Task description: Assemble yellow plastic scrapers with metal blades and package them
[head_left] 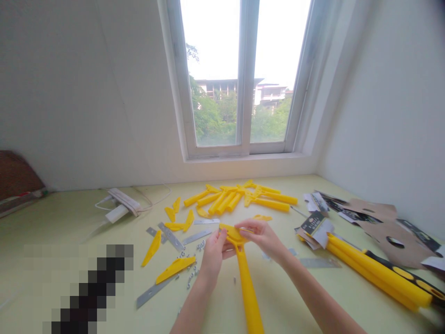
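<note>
A long-handled yellow scraper (247, 287) points its handle toward me, its wide head raised above the table. My left hand (214, 250) grips the left end of the head, thumb on top and fingers underneath. At the right end, the fingers of my right hand (260, 235) are closed on the head. A yellow cover piece (227, 230) lies along the head between the hands. Left of my hands are loose yellow cover pieces (176, 268), flat metal blades (153, 293) and scattered small nuts or screws (191, 273). Whether a blade sits inside the head is hidden.
Several yellow handles (225, 199) are piled toward the window. Cardboard packaging (377, 227) lies on the right, near more long yellow handles (375, 269) and a black-and-yellow tool (399, 269). A white power strip (123, 204) with cables sits at the back left. A pixelated dark shape covers the lower left.
</note>
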`<state>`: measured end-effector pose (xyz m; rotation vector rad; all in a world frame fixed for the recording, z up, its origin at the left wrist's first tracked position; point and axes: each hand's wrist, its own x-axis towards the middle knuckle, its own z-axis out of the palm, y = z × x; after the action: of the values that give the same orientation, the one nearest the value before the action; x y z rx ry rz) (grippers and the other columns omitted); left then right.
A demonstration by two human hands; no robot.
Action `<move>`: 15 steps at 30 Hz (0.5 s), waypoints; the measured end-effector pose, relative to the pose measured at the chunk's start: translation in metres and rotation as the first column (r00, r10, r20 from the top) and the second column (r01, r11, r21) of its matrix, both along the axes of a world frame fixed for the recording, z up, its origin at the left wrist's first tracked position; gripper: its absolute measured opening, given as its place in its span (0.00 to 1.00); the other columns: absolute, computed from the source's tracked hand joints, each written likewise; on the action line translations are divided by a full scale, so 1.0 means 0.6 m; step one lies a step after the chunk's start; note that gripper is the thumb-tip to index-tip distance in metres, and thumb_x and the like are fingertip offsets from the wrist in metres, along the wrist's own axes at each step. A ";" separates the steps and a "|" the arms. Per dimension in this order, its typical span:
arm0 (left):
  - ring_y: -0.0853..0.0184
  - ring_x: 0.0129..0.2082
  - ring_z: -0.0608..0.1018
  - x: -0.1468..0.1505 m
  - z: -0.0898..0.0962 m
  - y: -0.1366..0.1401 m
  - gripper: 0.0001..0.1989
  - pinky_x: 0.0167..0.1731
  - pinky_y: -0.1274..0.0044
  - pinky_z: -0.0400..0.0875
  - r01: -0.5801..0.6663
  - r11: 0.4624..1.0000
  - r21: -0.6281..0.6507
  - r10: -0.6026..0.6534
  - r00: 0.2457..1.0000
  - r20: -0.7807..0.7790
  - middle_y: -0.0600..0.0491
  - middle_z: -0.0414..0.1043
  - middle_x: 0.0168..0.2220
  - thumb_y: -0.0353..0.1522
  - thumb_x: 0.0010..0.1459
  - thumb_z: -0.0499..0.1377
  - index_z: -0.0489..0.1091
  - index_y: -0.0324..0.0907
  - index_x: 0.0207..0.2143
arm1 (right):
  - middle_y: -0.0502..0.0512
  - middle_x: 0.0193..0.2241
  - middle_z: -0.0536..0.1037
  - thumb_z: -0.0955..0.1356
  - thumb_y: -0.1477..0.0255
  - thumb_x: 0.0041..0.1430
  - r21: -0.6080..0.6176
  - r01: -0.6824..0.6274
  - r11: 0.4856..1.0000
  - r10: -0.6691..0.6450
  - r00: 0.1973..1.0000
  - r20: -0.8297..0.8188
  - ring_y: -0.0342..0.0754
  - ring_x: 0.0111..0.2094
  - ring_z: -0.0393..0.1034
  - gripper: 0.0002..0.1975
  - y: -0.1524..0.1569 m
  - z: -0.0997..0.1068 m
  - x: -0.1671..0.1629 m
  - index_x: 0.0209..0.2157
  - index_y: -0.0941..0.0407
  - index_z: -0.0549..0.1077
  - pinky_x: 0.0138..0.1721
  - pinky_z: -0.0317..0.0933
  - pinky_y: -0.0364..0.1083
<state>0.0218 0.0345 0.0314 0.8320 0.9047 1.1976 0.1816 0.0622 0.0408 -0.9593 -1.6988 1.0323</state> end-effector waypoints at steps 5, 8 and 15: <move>0.59 0.32 0.79 0.000 0.003 -0.003 0.18 0.34 0.69 0.73 0.000 1.000 0.002 0.000 0.999 0.048 0.44 0.77 0.31 0.40 0.53 0.54 0.68 0.33 0.36 | 0.57 0.34 0.78 0.68 0.67 0.50 -0.011 0.008 1.000 -0.008 1.000 0.008 0.51 0.36 0.71 0.12 -0.001 0.001 -0.002 0.35 0.57 0.76 0.39 0.64 0.49; 0.59 0.31 0.79 -0.003 0.002 -0.003 0.18 0.34 0.69 0.73 -0.010 1.000 0.012 0.010 0.998 0.070 0.44 0.78 0.30 0.40 0.53 0.53 0.69 0.33 0.36 | 0.57 0.33 0.78 0.68 0.67 0.49 -0.059 0.039 0.997 -0.040 0.999 -0.021 0.50 0.34 0.71 0.11 -0.002 0.003 -0.005 0.34 0.58 0.76 0.38 0.64 0.48; 0.58 0.30 0.79 -0.006 0.000 -0.001 0.17 0.31 0.69 0.73 -0.029 0.999 0.032 0.029 1.000 -0.007 0.44 0.77 0.28 0.39 0.52 0.53 0.69 0.33 0.35 | 0.56 0.33 0.78 0.68 0.67 0.49 -0.065 0.037 0.997 -0.036 0.999 0.012 0.51 0.36 0.71 0.10 -0.001 0.003 -0.002 0.33 0.57 0.75 0.38 0.64 0.47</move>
<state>0.0185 0.0341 0.0316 0.8516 0.9083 1.2376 0.1801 0.0616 0.0425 -1.0359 -1.6589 1.0661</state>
